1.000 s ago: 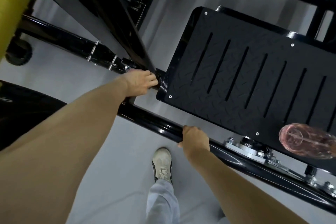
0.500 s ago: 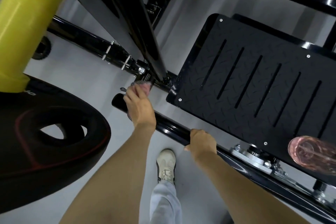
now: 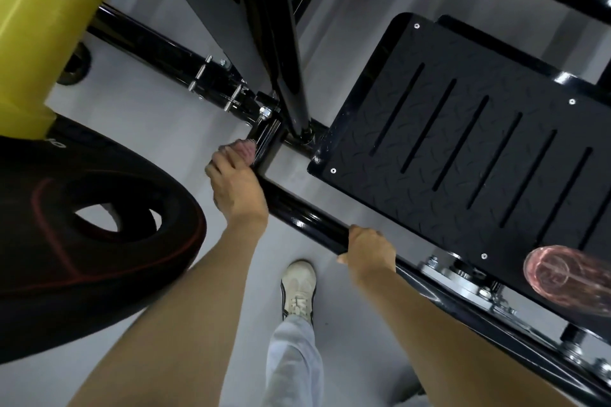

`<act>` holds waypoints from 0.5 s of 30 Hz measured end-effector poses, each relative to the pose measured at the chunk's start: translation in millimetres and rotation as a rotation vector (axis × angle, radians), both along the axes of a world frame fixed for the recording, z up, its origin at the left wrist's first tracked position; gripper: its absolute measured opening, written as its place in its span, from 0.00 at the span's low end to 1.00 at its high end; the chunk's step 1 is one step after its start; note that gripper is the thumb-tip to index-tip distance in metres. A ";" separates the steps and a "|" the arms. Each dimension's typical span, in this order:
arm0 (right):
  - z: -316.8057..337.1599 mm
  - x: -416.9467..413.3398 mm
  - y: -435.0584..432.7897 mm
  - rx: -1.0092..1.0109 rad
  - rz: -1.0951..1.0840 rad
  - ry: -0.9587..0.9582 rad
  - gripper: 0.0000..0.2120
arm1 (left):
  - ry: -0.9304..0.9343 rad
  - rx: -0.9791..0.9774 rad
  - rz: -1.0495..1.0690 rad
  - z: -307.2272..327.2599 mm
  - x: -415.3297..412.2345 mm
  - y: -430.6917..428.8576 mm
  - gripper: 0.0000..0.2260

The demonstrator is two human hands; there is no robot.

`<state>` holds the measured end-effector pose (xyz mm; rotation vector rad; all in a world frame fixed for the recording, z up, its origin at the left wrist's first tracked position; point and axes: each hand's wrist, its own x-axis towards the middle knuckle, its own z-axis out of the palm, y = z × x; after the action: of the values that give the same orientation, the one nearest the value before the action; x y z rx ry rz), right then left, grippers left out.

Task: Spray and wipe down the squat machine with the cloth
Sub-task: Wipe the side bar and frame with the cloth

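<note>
Wiping with the left hand point(image 3: 236, 190), fingers curled round a small bunched pinkish-grey cloth point(image 3: 245, 149), at the bolted glossy black steel frame joint point(image 3: 269, 132) just off the near left corner of the black diamond-plate steel footplate point(image 3: 479, 129). Bracing with the right hand point(image 3: 370, 249), wrapped round the glossy black tubular rail point(image 3: 307, 218) along the footplate's near edge. Push the cloth into the bolt heads and round the tube's underside; refold to a clean face at any streaking. Fetch the translucent pink spray bottle point(image 3: 562, 276) from the footplate's near right corner for a fresh mist. Below the footplate, smooth pale grey floor point(image 3: 165, 129); well left of it, a black rubber weight plate point(image 3: 99, 274) and a large yellow cylinder point(image 3: 36, 26).
</note>
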<state>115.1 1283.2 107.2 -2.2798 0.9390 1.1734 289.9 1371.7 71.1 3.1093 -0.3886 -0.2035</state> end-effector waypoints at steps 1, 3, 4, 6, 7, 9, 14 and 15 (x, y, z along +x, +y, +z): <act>1.5 0.6 0.9 0.005 -0.008 0.000 0.26 | 0.009 -0.006 0.014 3.4 -11.1 -0.5 0.27; 2.8 0.9 2.2 0.013 -0.018 0.000 0.26 | 0.131 -0.093 0.006 4.9 -38.5 -11.0 0.24; 2.3 1.1 2.3 0.014 -0.020 -0.001 0.26 | 0.256 -0.224 -0.013 1.8 -50.7 -17.7 0.17; 0.4 1.2 3.0 0.021 -0.030 0.003 0.27 | 0.500 -0.555 -0.043 10.6 -69.8 -37.5 0.04; -0.7 1.4 2.8 0.019 -0.032 0.006 0.27 | 0.440 -0.625 -0.071 14.6 -71.9 -51.6 0.04; -4.4 1.1 3.6 0.006 -0.023 0.008 0.27 | 0.286 -0.764 -0.116 14.3 -62.3 -78.6 0.06; -9.4 -2.0 4.8 0.003 -0.023 -0.001 0.24 | 0.289 -0.627 -0.495 3.7 -6.9 -157.4 0.08; -9.5 -2.3 4.6 0.002 -0.017 -0.007 0.24 | 0.325 -0.562 -0.532 -0.3 1.2 -167.6 0.10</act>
<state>112.9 1287.8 97.6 -2.2685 0.9523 1.1583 291.1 1204.0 70.7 2.3181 -1.0387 -0.4886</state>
